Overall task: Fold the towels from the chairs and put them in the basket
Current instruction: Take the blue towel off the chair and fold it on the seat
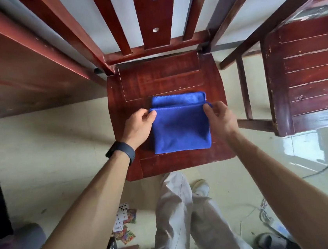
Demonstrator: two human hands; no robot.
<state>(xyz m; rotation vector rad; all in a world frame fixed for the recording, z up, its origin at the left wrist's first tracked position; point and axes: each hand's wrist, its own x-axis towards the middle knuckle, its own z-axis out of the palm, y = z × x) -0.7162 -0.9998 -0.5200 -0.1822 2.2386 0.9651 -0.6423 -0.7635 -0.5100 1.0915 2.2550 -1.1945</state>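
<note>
The blue towel lies on the chair seat, partly folded. The left hand and right hand each pinch a corner of the upper layer — its edge stops short of the back edge. Remaining: finish folding, transfer to basket — none in view.

A towel lies on a chair seat, a hand at each far corner; another chair stands to the right

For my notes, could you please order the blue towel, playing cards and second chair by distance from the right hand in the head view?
1. Blue towel: pinched by the right hand.
2. Second chair: to its right.
3. Playing cards: floor, lower left.
</note>
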